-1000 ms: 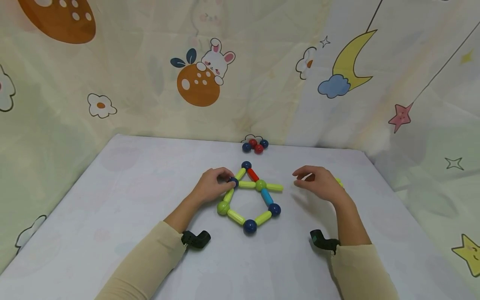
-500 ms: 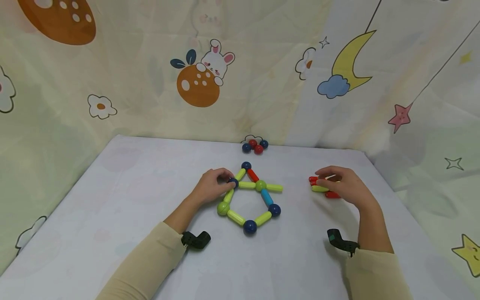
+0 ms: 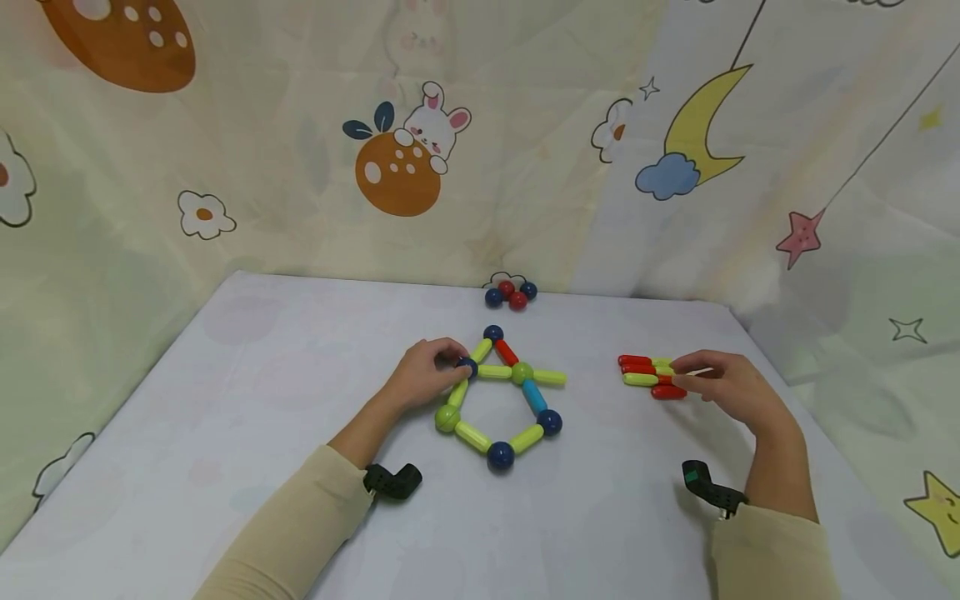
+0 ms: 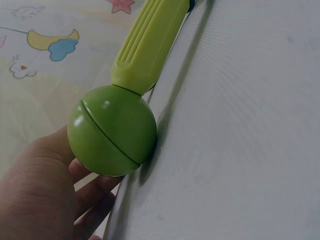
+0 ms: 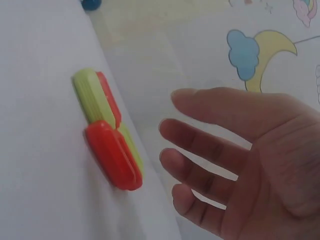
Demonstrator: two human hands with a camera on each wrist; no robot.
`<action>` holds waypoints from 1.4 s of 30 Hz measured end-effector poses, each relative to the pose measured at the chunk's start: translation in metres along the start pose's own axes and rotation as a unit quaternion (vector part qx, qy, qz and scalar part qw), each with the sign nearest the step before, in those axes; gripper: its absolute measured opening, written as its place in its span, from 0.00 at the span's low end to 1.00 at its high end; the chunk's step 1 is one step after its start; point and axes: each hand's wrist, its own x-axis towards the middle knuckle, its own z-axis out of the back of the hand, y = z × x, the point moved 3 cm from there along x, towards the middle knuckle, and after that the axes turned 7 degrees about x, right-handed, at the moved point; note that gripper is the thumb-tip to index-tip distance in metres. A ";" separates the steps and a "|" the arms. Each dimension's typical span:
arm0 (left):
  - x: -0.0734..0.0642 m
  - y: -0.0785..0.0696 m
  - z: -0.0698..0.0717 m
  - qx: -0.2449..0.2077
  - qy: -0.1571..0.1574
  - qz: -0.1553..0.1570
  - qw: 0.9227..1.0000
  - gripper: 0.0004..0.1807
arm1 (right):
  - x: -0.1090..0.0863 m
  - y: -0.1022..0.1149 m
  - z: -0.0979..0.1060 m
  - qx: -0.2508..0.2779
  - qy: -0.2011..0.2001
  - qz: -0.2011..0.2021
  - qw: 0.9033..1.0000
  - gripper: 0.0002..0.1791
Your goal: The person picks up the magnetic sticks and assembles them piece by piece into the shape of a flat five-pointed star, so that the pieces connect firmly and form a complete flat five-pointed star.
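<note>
With thumb and fingers, my left hand (image 3: 426,373) pinches a dark blue ball (image 3: 468,367) at the left corner of a flat frame of magnetic rods and balls. A light green ball (image 4: 112,131) of that frame sits in front of this hand in the left wrist view, joined to a yellow-green rod (image 4: 151,42). Several blue and green balls link the frame's rods, among them a red rod (image 3: 507,352) and a light blue rod (image 3: 534,397). My right hand (image 3: 731,385) hovers, fingers spread and nothing between them, beside a small pile of red and yellow-green rods (image 5: 114,155).
Two red and two dark blue balls (image 3: 517,301) lie grouped at the table's back edge. One yellow-green rod (image 3: 550,378) sticks out to the right from the frame's green ball. Behind the white table (image 3: 300,517) hangs a printed cloth (image 3: 285,150).
My right hand has moved right from near the frame to the right end of the loose rods, uncovering them. The left hand stays on the dark blue ball.
</note>
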 end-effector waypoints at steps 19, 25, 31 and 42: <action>0.001 0.003 -0.002 0.003 0.000 -0.001 1.000 0.15 | 0.004 -0.016 -0.006 -0.016 0.023 -0.053 0.998 0.24; 0.000 0.001 -0.001 0.001 0.001 -0.001 1.000 0.15 | 0.005 -0.021 -0.005 -0.035 0.018 -0.070 0.997 0.24; 0.000 0.001 -0.001 0.004 0.001 -0.001 1.000 0.15 | 0.005 -0.027 -0.007 -0.031 0.031 -0.073 0.996 0.24; 0.001 0.003 -0.002 0.007 0.000 0.005 1.000 0.16 | 0.007 -0.030 -0.010 -0.028 0.046 -0.073 0.996 0.22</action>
